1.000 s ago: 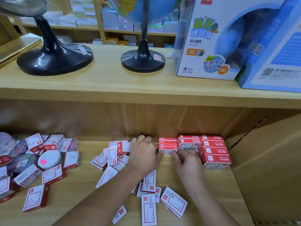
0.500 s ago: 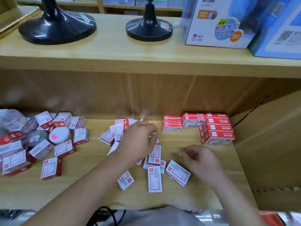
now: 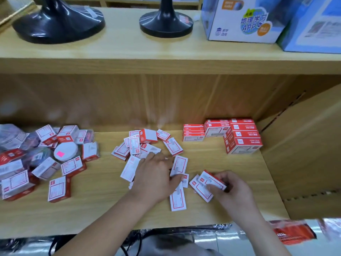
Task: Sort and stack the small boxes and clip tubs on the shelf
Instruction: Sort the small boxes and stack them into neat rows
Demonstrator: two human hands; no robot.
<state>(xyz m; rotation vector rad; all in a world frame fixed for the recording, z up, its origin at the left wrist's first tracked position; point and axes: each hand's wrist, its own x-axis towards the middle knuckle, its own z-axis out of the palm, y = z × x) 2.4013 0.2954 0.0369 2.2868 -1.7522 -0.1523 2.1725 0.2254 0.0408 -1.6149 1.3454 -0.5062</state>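
Observation:
Several small red-and-white boxes point(image 3: 137, 145) lie scattered in the middle of the wooden shelf point(image 3: 230, 169). My left hand point(image 3: 154, 175) rests palm down on some of them, fingers spread. My right hand point(image 3: 228, 185) pinches one small box point(image 3: 210, 179) just above another that lies flat point(image 3: 200, 189). Neat stacks of red boxes point(image 3: 239, 135) stand at the back right, with a lower stack point(image 3: 193, 133) beside them. At the left, a heap of bigger boxes point(image 3: 56, 188) surrounds a round white clip tub point(image 3: 65, 151) with a pink sticker.
The upper shelf point(image 3: 129, 52) carries two black globe stands point(image 3: 59, 21) and globe cartons point(image 3: 239, 19). A wooden side wall point(image 3: 304, 145) closes the shelf on the right. Plastic-wrapped packs point(image 3: 11, 135) lie at the far left. Red packets point(image 3: 293, 231) lie below the shelf edge.
Both hands have drawn back from the stacks at the rear toward the front of the shelf. My left hand came down on the loose boxes; my right hand picked up one box.

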